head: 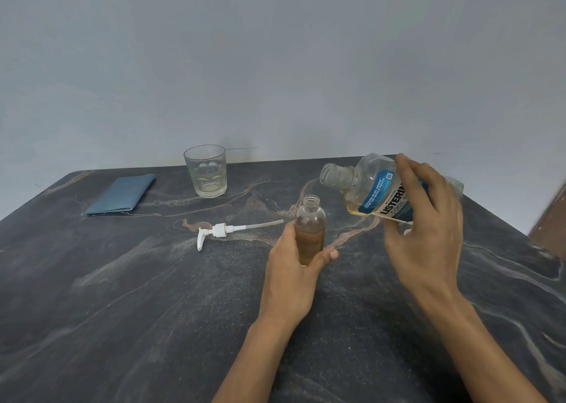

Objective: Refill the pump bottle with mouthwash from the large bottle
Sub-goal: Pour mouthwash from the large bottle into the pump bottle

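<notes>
A small clear pump bottle (pixel 310 225) stands upright on the dark marble table (pixel 153 295), its neck open and amber liquid filling it most of the way. My left hand (pixel 294 267) grips its lower body. My right hand (pixel 425 228) holds the large mouthwash bottle (pixel 370 188) tilted on its side in the air, uncapped mouth pointing left, just above and to the right of the small bottle's neck. A little yellowish liquid lies in the large bottle's lower side. No stream is visible. The white pump head (pixel 220 231) with its tube lies on the table to the left.
A clear drinking glass (pixel 206 171) stands at the back of the table near the wall. A folded blue cloth (pixel 122 194) lies at the back left. A brown edge (pixel 551 218) shows at the far right.
</notes>
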The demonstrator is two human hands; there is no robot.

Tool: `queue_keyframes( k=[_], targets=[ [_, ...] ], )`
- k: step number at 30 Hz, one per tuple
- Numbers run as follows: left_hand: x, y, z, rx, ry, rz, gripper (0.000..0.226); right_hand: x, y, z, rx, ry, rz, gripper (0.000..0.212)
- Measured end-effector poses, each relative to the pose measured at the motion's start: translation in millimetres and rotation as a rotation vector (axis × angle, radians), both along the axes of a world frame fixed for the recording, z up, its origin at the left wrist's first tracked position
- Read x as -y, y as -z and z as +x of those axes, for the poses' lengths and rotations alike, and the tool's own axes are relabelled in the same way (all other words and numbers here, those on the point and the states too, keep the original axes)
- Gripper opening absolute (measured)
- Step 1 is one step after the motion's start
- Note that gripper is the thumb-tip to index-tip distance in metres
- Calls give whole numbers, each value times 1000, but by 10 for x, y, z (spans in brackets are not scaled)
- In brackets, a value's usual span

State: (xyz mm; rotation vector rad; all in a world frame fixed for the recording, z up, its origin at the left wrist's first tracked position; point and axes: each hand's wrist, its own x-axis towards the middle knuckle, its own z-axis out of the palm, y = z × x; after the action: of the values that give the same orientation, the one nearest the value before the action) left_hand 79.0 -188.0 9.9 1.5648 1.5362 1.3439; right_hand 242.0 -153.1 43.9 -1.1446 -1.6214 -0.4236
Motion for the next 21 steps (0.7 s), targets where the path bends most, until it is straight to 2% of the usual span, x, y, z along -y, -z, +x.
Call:
queue_keyframes(
  k=[8, 21],
  targets=[
    [5, 0, -4, 6, -1, 42, 33, 69, -47, -4, -112, 9, -108, 86],
    [-5, 26, -4, 22, 0, 59, 40, 117, -64, -37, -176, -55, -280, 118]
  ],
)
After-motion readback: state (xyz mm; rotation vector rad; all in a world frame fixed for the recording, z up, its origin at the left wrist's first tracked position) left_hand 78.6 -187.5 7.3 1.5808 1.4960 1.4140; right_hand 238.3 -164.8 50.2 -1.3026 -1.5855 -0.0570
